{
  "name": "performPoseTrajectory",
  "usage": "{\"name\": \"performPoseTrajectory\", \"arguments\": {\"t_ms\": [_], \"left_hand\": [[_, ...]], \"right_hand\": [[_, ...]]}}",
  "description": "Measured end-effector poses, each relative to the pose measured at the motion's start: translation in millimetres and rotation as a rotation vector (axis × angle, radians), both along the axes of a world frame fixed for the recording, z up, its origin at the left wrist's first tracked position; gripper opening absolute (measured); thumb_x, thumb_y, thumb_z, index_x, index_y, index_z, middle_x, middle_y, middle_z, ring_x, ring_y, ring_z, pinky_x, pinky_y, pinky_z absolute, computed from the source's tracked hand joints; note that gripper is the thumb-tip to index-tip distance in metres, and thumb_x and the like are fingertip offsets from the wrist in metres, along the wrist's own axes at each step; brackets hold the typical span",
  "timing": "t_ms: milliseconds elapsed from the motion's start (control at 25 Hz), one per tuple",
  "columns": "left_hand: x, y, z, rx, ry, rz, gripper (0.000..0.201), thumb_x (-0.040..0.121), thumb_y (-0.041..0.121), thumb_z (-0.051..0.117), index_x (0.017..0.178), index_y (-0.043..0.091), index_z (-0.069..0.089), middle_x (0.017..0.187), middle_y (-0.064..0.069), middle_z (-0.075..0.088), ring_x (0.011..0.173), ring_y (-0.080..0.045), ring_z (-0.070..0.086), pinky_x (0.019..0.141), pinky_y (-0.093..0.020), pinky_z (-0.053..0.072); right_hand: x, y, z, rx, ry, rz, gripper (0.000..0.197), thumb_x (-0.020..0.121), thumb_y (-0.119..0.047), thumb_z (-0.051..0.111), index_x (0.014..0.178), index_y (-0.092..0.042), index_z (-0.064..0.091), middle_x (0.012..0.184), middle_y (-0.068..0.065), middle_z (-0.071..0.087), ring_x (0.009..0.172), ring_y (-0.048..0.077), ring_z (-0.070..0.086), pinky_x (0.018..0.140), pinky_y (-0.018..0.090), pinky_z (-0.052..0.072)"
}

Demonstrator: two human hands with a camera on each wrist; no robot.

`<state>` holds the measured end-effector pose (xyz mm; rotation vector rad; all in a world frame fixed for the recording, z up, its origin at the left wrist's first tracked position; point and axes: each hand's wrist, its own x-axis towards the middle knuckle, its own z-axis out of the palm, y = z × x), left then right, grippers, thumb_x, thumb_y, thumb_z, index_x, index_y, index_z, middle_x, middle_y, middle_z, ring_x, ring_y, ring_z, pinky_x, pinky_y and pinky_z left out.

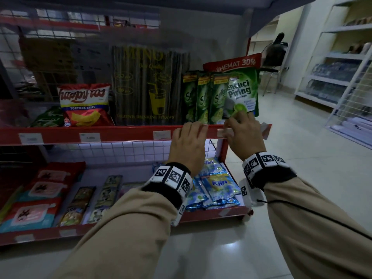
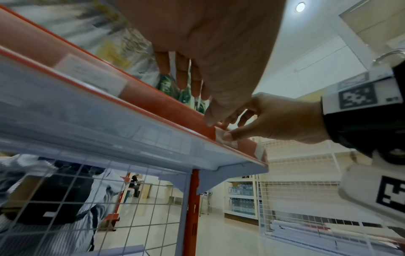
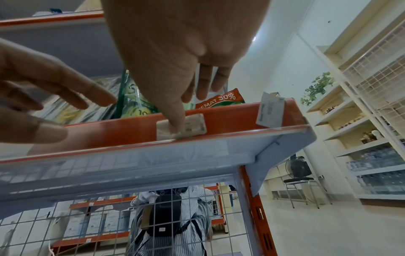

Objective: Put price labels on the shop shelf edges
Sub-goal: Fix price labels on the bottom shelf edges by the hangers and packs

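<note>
The red shelf edge [image 1: 124,133] carries three white price labels [image 1: 90,137] further left. A further label [image 3: 195,124] sits on the edge near its right end, below the green pouches. The thumb of my right hand [image 1: 244,135] presses on this label while its fingers reach straight over the edge. My left hand [image 1: 188,141] rests just to the left, fingers straight over the top of the edge and holding nothing. In the left wrist view the right thumb covers most of the label [image 2: 221,136]. Loose labels [image 3: 270,112] lean at the edge's right corner.
On the shelf stand green dish-soap pouches [image 1: 221,93], a dark pack of drinking straws [image 1: 149,85] and a chips bag [image 1: 84,105]. Sachets lie on the lower shelf [image 1: 217,186]. White shelving [image 1: 342,67] lines the right wall. A person [image 3: 171,216] stands behind the wire mesh.
</note>
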<state>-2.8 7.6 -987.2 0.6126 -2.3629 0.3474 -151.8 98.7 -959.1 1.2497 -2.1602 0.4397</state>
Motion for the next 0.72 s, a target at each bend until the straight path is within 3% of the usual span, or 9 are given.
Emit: {"name": "performPoseTrajectory", "arguments": {"t_ms": [160,320,560,720], "left_hand": [[-19.8,2.6,2.0,-0.064,-0.070,0.022,0.057,0.083,0.030,0.057,0.136,0.018,0.040,0.134,-0.005,0.043,0.119,-0.026,0.040,0.096,-0.038,0.031],[-27.8,4.9,3.9,-0.037,-0.039,0.049,0.043,0.080,0.027,0.059,0.121,0.021,0.049,0.120,-0.004,0.048,0.108,-0.025,0.044,0.087,-0.038,0.034],[-39.2,6.7,9.2,0.071,-0.005,0.078,0.034,0.085,0.031,0.055,0.118,0.021,0.050,0.120,-0.002,0.046,0.109,-0.026,0.040,0.087,-0.038,0.032],[-37.1,6.0,10.9,0.055,-0.017,0.074,0.030,0.087,0.031,0.053,0.116,0.022,0.052,0.120,-0.001,0.046,0.109,-0.025,0.040,0.090,-0.038,0.030]], "right_hand": [[-9.4,1.0,-6.0,-0.072,-0.065,0.154,0.017,0.082,0.000,0.057,0.098,-0.003,0.063,0.104,0.017,0.059,0.100,0.033,0.049,0.084,0.042,0.041],[-9.6,0.6,-9.4,-0.186,-0.092,0.223,0.018,0.077,0.003,0.061,0.093,-0.003,0.064,0.099,0.016,0.061,0.094,0.033,0.053,0.077,0.039,0.044],[-7.5,-4.9,-17.0,-0.077,-0.053,0.130,0.028,0.073,-0.004,0.057,0.100,-0.010,0.061,0.101,0.013,0.060,0.096,0.031,0.046,0.079,0.038,0.040],[-6.3,-7.3,-14.0,-0.092,-0.115,0.112,0.023,0.075,-0.010,0.056,0.098,-0.007,0.060,0.105,0.016,0.053,0.097,0.031,0.045,0.079,0.041,0.043]]}}
